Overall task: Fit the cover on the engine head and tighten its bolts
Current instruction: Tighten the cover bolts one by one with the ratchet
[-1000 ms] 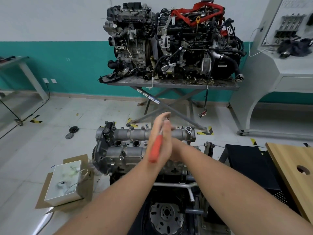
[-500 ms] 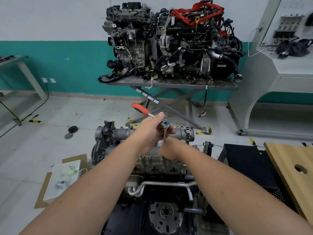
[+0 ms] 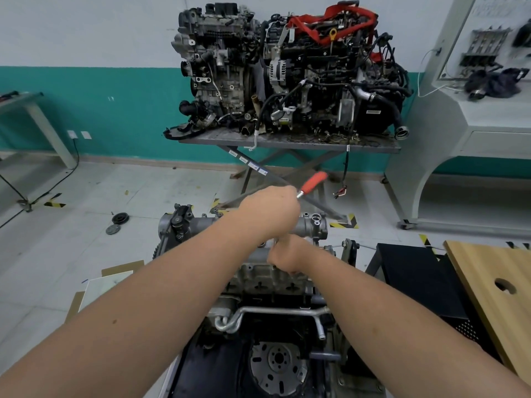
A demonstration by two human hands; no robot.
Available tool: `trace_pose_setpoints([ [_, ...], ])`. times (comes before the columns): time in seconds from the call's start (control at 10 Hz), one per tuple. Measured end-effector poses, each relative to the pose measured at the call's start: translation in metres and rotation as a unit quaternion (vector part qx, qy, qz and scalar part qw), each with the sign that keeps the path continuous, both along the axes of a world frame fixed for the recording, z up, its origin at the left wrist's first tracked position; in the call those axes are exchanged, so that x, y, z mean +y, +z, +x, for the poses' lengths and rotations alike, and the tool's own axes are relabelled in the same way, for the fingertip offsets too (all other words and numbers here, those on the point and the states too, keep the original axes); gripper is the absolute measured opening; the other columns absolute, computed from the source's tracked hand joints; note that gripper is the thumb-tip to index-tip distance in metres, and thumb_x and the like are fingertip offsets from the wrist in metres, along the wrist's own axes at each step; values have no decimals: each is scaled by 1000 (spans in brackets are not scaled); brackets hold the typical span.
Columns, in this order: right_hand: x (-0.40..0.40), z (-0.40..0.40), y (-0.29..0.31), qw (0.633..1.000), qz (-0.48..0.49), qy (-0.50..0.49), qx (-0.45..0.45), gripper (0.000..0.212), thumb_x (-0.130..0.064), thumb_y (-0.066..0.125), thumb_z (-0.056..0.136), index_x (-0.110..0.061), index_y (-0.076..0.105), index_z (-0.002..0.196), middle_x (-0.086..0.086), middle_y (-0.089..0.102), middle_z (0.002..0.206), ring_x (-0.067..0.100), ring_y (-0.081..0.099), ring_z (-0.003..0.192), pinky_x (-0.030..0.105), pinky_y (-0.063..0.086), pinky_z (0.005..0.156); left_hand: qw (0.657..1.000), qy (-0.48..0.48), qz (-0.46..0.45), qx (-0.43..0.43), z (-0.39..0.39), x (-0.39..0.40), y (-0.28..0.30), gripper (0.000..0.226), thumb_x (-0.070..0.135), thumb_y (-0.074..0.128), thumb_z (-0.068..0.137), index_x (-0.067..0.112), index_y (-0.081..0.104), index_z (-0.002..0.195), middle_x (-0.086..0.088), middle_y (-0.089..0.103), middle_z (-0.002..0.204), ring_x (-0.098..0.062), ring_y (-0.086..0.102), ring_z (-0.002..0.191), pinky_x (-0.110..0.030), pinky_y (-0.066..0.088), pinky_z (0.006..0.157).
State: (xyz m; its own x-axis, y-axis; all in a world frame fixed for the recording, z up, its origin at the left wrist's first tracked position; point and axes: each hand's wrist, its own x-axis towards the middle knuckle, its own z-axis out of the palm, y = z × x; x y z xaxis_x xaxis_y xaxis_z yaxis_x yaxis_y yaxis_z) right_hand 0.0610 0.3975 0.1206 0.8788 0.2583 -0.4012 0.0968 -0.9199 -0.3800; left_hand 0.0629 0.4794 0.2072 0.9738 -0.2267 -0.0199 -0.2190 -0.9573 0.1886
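A grey aluminium cover (image 3: 311,225) lies along the top of the engine head (image 3: 267,278) in front of me. My left hand (image 3: 273,214) grips the head of a ratchet wrench over the cover. The wrench's red handle (image 3: 313,182) sticks out up and to the right. Just below, my right hand (image 3: 287,255) curls round the wrench's extension shaft, which stands on the cover. The bolt under it is hidden by my hands.
A flywheel (image 3: 275,366) and a metal pipe (image 3: 275,311) sit on the engine's near side. A wooden board (image 3: 500,297) lies at right over a black stand (image 3: 413,280). Behind, a steel table (image 3: 287,140) carries two engines. A white box (image 3: 100,288) on cardboard sits at left.
The red handle has swung from pointing down toward me, round to the upper left, and now points to the upper right. My right hand has stayed low on the shaft.
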Motion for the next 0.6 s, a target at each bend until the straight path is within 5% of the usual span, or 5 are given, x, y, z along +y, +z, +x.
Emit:
trace_pose_setpoints([
  [0.2, 23, -7, 7, 983, -50, -45, -173, 28, -5, 39, 100, -8, 61, 117, 9, 63, 115, 22, 59, 101, 33, 46, 98, 917, -113, 58, -378, -23, 12, -42, 26, 40, 74, 81, 19, 63, 69, 0, 63, 89, -25, 60, 85, -37, 36, 72],
  [0.3, 30, -30, 17, 978, -40, -166, -123, 49, 27, 36, 90, -12, 48, 116, 11, 48, 114, -6, 53, 113, 13, 34, 108, 928, -49, -137, -343, -31, 7, -66, 45, 55, 52, 86, 15, 71, 80, -6, 66, 118, -29, 61, 110, -41, 34, 87],
  [0.4, 32, -17, 1, 952, -113, -209, -194, 50, 36, 45, 80, 12, 45, 124, 3, 49, 110, 2, 55, 99, 22, 49, 83, 889, 2, -419, -183, -40, -6, -65, 77, 73, 31, 92, 9, 63, 122, 1, 48, 137, -18, 49, 125, -35, 37, 107],
  [0.5, 6, 4, 6, 999, 49, 12, -11, 40, 4, 45, 100, 4, 45, 140, 10, 58, 127, 17, 61, 108, 28, 51, 90, 765, 100, -633, -63, -41, -14, -63, 52, 59, 26, 101, 28, 60, 124, 13, 66, 123, -11, 66, 104, -28, 48, 93],
  [0.6, 8, 7, 4, 995, -57, 86, 3, 33, -4, 43, 98, 2, 59, 126, 21, 63, 121, 35, 61, 109, 39, 51, 92, 646, 173, -742, 34, -33, -6, -59, 41, 48, 32, 106, 27, 67, 107, 0, 76, 88, -13, 70, 78, -26, 50, 72],
])
